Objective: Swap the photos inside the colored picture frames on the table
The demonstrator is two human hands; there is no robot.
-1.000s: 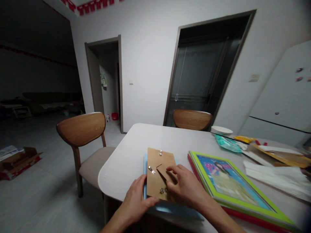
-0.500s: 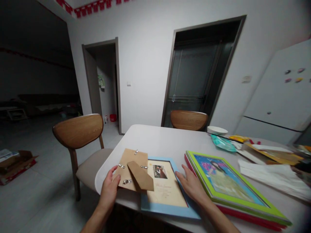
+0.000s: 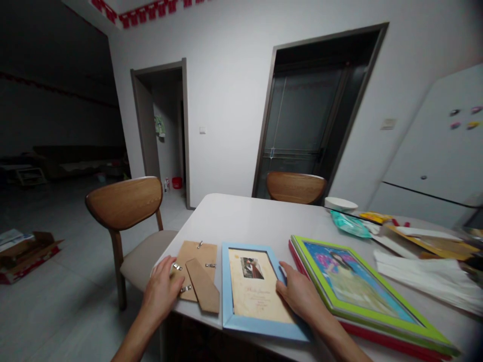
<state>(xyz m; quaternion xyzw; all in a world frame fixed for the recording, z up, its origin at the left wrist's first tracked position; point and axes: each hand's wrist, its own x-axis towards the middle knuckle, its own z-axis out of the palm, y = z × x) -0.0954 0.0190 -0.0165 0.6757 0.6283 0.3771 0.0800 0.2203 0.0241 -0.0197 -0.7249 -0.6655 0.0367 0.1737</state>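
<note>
A light blue picture frame (image 3: 230, 281) lies face down on the white table (image 3: 249, 221), with a cream printed sheet (image 3: 256, 291) showing inside it. To its left lies the brown backing board (image 3: 196, 261) with its stand flap and metal clips. My left hand (image 3: 160, 289) rests flat on the board's left edge, fingers apart. My right hand (image 3: 298, 294) lies on the frame's right edge, fingers stretched out.
A green-framed picture (image 3: 362, 291) stacked on a red frame lies at the right. Papers, a teal packet (image 3: 349, 223) and a white bowl (image 3: 341, 203) sit further back. Wooden chairs (image 3: 126, 201) stand at the left and far side.
The backing board came off the blue frame and moved left onto the table in my left hand. My right hand shifted from the board to the frame's right edge.
</note>
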